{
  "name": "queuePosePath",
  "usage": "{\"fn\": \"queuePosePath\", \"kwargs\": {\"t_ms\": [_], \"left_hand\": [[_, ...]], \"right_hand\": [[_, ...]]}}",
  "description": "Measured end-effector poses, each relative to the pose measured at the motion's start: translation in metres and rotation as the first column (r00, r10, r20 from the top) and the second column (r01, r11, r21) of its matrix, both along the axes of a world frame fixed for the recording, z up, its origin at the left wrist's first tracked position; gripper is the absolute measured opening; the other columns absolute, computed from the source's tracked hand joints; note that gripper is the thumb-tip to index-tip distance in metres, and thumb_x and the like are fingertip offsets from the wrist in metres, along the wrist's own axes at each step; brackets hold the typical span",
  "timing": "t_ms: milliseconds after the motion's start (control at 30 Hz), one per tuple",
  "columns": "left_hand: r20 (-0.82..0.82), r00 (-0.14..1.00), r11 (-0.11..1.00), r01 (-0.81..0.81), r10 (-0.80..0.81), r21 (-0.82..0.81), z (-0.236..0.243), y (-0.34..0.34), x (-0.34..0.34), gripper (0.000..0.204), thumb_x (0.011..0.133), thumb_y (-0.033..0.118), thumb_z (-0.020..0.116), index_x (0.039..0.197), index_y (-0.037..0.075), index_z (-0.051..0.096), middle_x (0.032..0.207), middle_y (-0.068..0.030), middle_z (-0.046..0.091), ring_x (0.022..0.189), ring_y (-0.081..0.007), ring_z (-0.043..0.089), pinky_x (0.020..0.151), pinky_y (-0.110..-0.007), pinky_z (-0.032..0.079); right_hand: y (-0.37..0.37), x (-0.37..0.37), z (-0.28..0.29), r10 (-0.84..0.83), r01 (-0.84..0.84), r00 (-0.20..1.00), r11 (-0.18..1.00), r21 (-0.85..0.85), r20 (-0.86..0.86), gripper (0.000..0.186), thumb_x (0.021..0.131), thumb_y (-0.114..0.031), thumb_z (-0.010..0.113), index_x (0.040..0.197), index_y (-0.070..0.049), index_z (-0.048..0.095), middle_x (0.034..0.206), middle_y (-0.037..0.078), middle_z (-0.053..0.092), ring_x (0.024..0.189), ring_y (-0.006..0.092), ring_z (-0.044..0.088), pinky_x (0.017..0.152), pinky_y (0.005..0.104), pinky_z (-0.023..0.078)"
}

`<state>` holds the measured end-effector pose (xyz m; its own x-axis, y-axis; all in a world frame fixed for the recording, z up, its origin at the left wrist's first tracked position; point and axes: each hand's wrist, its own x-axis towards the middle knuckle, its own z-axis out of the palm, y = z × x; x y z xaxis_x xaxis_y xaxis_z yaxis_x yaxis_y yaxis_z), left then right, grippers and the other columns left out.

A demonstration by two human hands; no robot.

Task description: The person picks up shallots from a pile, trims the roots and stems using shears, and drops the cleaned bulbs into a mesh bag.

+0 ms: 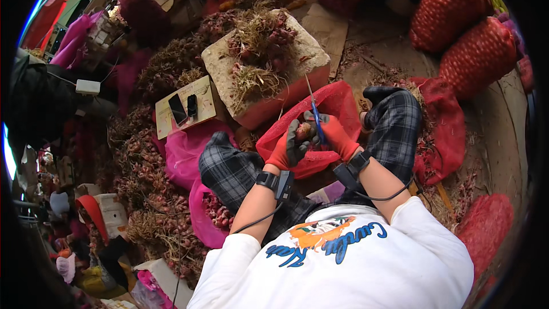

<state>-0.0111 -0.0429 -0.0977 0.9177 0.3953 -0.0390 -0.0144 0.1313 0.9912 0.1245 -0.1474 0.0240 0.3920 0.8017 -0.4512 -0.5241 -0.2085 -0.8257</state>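
Note:
My left hand (pixel 290 147), in a red glove with dark grey fingers, is closed around a reddish shallot (pixel 303 131). Close beside it, my gloved right hand (pixel 342 136) grips blue-handled scissors (pixel 316 115), their thin pointed blades up and away from me. Both hands are over a red mesh bag (pixel 337 100) spread open between my knees; its contents are mostly hidden. Beyond the bag, a worn foam block (pixel 311 51) carries a heap of shallots with dry stalks (pixel 260 43).
Loose shallots (pixel 154 194) cover the ground at left, beside a pink mesh bag (pixel 200 212). A phone (pixel 178 109) and a small black device lie on a board (pixel 206 94). Two full red sacks (pixel 449 8) stand far right. Another red net (pixel 443 131) lies by my right knee.

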Motion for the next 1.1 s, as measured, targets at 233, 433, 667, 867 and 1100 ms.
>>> {"fn": "queuePosePath", "kwargs": {"t_ms": [233, 433, 667, 867, 1100], "left_hand": [[-0.23, 0.973, 0.999, 0.014, -0.026, -0.051, 0.079, -0.01, 0.013, 0.029, 0.092, 0.017, 0.044, 0.118, 0.008, 0.039, 0.095, -0.0047, 0.055, 0.08, -0.013, 0.056, 0.07, -0.024, 0.047], [-0.081, 0.987, 0.817, -0.16, 0.139, -0.555, 0.07, 0.004, 0.021, 0.048, 0.089, 0.057, 0.043, 0.098, 0.012, 0.055, 0.082, -0.0016, 0.059, 0.059, -0.0092, 0.053, 0.052, -0.018, 0.045], [-0.266, 0.944, 0.513, -0.329, 0.194, -0.793, 0.08, 0.017, 0.021, 0.051, 0.084, 0.065, 0.045, 0.092, 0.016, 0.057, 0.074, 0.0, 0.06, 0.048, -0.007, 0.049, 0.037, -0.015, 0.038], [-0.24, 0.951, 0.53, -0.307, 0.193, -0.79, 0.08, 0.015, 0.023, 0.048, 0.084, 0.062, 0.049, 0.091, 0.015, 0.056, 0.072, 0.0006, 0.056, 0.049, -0.0089, 0.049, 0.036, -0.016, 0.037], [-0.254, 0.952, 0.592, -0.304, 0.168, -0.747, 0.085, 0.011, 0.023, 0.049, 0.082, 0.064, 0.049, 0.086, 0.016, 0.055, 0.068, 0.0025, 0.052, 0.049, -0.0078, 0.048, 0.038, -0.017, 0.036]], "right_hand": [[0.005, 0.009, -0.022, -0.015, 0.015, 0.999, 1.0, -0.011, 0.052, 0.018, 0.082, -0.021, 0.062, 0.091, -0.005, 0.064, 0.069, 0.003, 0.062, 0.054, 0.0087, 0.056, 0.049, 0.0213, 0.045], [0.004, 0.02, -0.001, -0.026, 0.02, 0.937, 1.0, -0.019, -0.348, 0.021, 0.084, -0.03, 0.062, 0.087, -0.009, 0.061, 0.062, 0.0, 0.054, 0.047, 0.0064, 0.049, 0.042, 0.0199, 0.039], [-0.058, 0.02, 0.016, 0.346, 0.054, 0.009, 0.937, -0.346, 0.938, 0.04, 0.073, -0.046, 0.067, 0.084, -0.008, 0.064, 0.073, 0.011, 0.062, 0.07, 0.0275, 0.063, 0.065, 0.0384, 0.048], [-0.077, 0.005, 0.047, 0.316, -0.038, 0.256, 0.948, -0.317, 0.914, 0.037, 0.072, -0.046, 0.067, 0.082, -0.01, 0.065, 0.074, 0.012, 0.063, 0.07, 0.0314, 0.061, 0.062, 0.0386, 0.048], [-0.082, 0.005, 0.031, 0.33, 0.012, 0.148, 0.942, -0.335, 0.932, 0.039, 0.072, -0.046, 0.066, 0.079, -0.008, 0.064, 0.074, 0.013, 0.062, 0.069, 0.0318, 0.061, 0.062, 0.0395, 0.048]]}}
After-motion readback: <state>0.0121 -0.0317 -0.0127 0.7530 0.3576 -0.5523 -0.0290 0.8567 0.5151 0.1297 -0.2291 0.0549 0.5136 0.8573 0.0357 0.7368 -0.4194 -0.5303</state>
